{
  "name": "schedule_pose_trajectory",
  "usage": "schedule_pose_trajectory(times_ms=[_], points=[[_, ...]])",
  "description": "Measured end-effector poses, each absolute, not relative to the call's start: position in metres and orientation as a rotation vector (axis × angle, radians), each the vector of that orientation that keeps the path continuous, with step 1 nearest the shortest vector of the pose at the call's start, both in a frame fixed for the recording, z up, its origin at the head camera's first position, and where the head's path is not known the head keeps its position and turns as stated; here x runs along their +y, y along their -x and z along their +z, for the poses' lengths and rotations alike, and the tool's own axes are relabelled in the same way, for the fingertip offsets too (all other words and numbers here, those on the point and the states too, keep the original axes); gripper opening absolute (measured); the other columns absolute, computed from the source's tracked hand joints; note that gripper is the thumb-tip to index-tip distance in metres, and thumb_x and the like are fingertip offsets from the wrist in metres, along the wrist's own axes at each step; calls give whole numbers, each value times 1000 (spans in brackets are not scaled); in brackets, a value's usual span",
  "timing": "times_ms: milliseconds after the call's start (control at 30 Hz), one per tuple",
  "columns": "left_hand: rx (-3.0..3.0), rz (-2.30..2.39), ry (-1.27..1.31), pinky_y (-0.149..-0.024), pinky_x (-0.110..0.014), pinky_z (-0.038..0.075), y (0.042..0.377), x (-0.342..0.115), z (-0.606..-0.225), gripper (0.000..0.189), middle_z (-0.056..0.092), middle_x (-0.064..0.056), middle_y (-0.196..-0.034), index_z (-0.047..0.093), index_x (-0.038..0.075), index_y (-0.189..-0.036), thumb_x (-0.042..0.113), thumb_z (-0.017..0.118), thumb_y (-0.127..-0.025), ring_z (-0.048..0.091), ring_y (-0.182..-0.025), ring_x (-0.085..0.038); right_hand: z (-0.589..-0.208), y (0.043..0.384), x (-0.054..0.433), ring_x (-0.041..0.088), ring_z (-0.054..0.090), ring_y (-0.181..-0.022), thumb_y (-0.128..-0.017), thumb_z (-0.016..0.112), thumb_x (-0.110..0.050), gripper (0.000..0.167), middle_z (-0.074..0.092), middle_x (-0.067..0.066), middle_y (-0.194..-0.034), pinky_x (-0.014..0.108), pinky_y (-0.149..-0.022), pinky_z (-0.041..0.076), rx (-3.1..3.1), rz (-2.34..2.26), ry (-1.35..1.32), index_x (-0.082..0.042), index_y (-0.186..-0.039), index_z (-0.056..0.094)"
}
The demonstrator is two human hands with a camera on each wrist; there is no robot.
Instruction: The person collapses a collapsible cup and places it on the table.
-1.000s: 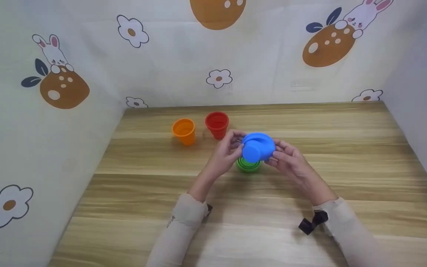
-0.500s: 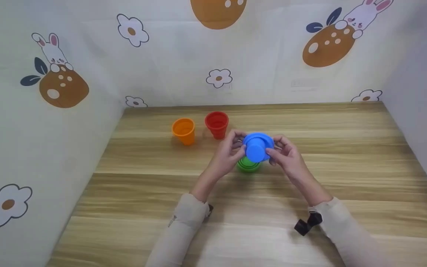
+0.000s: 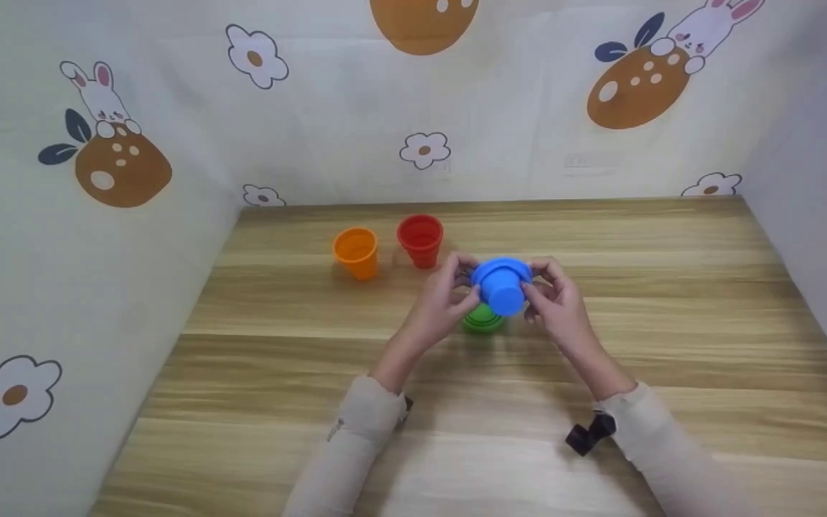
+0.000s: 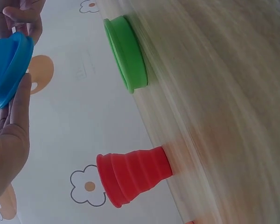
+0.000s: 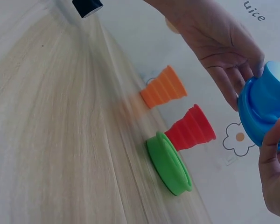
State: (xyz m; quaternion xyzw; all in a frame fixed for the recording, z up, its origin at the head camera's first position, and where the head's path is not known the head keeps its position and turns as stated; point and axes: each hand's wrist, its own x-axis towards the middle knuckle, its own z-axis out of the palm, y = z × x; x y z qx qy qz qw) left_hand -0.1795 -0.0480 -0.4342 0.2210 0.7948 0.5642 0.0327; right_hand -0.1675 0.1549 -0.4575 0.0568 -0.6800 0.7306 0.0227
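A blue collapsible cup [image 3: 505, 291], its small base facing the head camera, is held up off the table between both hands. My left hand [image 3: 446, 298] pinches its left side, with the thumb near the base and fingers behind the rim. My right hand [image 3: 557, 298] pinches the right side the same way. In the right wrist view the blue cup [image 5: 266, 105] shows its base part standing out from the wide rim. Under it on the table lies a green collapsible cup [image 4: 128, 53], folded flat and partly hidden by the blue one in the head view.
An orange cup [image 3: 357, 251] and a red cup [image 3: 421, 240] stand upright and extended at the back left of the wooden table [image 3: 277, 402]. A patterned wall [image 3: 342, 108] rises behind the table's far edge. A black wrist device [image 3: 589, 434] hangs at the right sleeve.
The blue cup's base has come out from a lopsided, dented shape to a straighter, more central one. The right thumb has moved onto the cup's side by the base. The left hand barely moved.
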Motion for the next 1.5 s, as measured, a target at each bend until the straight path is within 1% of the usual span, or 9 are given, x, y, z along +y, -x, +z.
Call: schedule_pose_trajectory(times_ms=[267,400,600,733,867,1000,1133,1333,1500], points=[[2514,1622,-681,-95,-31,58,179,-47,-432,32,60,-13,-126,46,6,-126,3,57,-95,65,-113,-23,-457,169,153,8,62,-70,-95,52,8,19,55,2,-103,26,-47,51,-2157,2172,-140,4,-114,53],[2557,1577,-705,-94,-29,58,177,-47,-429,33,61,-12,-125,46,6,-126,4,58,-95,65,-111,-21,-457,171,154,8,64,-72,-96,51,8,19,54,3,-105,29,-50,55,-2189,2152,-140,4,-114,52],[2621,1537,-721,-93,-27,58,175,-47,-425,34,62,-10,-123,46,8,-125,3,59,-95,65,-110,-20,-457,174,155,7,68,-78,-96,49,8,24,53,9,-111,34,-53,59,-2225,2109,-166,6,-120,52],[2608,1592,-707,-92,-29,58,175,-47,-426,33,62,-13,-123,47,5,-125,2,58,-94,65,-109,-22,-459,174,156,7,65,-76,-97,48,8,23,54,6,-107,30,-53,58,-2159,2182,-276,9,-120,50],[2547,1697,-671,-94,-32,58,177,-50,-426,32,61,-16,-123,47,2,-125,1,56,-94,65,-109,-24,-460,174,162,9,62,-77,-96,51,8,21,60,1,-100,23,-59,56,-2033,2399,-413,0,-115,54],[2516,1758,-645,-98,-34,57,180,-53,-426,32,61,-17,-123,46,1,-126,1,53,-95,65,-111,-25,-459,173,167,9,62,-85,-93,57,8,31,66,-4,-102,19,-66,52,-1993,2520,-548,-13,-116,55],[2520,1766,-632,-99,-34,56,181,-56,-427,32,61,-16,-123,46,1,-127,1,52,-96,64,-110,-25,-457,173,167,9,61,-89,-90,59,10,38,65,-5,-106,18,-67,50,-2032,2470,-668,-10,-121,51],[2568,1717,-639,-98,-32,56,179,-53,-427,32,62,-15,-121,46,3,-125,1,56,-95,65,-108,-23,-454,174,159,11,60,-78,-88,54,15,33,61,0,-100,20,-56,47,-2099,2364,-474,3,-119,48],[2626,1639,-668,-92,-31,59,178,-49,-428,33,62,-15,-120,47,3,-124,2,57,-93,66,-106,-24,-455,176,157,10,60,-78,-87,51,16,31,58,1,-102,21,-54,48,-2147,2269,-387,3,-116,49]])
